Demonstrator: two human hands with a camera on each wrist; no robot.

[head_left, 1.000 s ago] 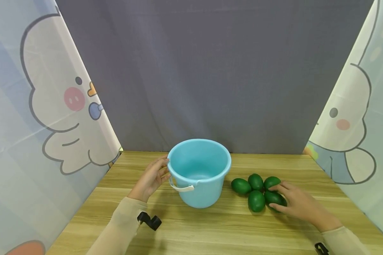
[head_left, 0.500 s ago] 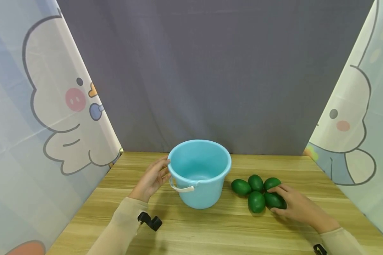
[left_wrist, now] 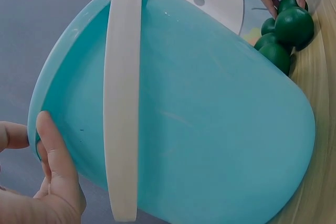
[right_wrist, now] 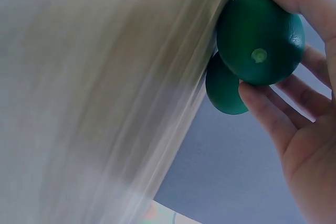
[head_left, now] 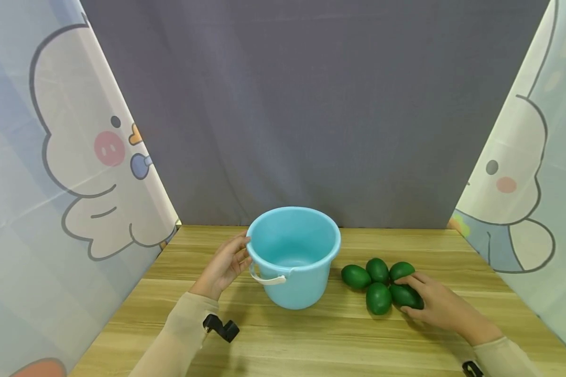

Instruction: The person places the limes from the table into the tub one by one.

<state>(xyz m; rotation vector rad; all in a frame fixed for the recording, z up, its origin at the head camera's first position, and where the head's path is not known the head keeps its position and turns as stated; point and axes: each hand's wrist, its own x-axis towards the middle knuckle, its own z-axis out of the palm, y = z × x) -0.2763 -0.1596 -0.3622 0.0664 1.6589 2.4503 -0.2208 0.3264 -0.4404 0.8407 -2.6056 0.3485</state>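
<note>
A light blue bucket (head_left: 306,285) with a white handle (head_left: 269,280) stands upright on the wooden table. My left hand (head_left: 224,267) grips its left rim, thumb on one side and fingers on the other, as the left wrist view shows. To the bucket's right lie several dark green avocados (head_left: 378,298), grouped close together. My right hand (head_left: 436,303) holds the nearest right avocado (right_wrist: 260,38) between thumb and fingertips; a pale stem scar faces the right wrist camera. This avocado is still down among the others, with another avocado (right_wrist: 226,85) partly hidden behind it.
A wooden tabletop (head_left: 311,345) runs under everything. A dark grey cloth (head_left: 302,115) hangs behind its back edge, and cartoon-printed curtains (head_left: 99,209) flank both sides. A black wrist mount (head_left: 220,327) sits on the left sleeve.
My right thumb and fingers have closed in around the avocado. The left hand and the bucket keep their place.
</note>
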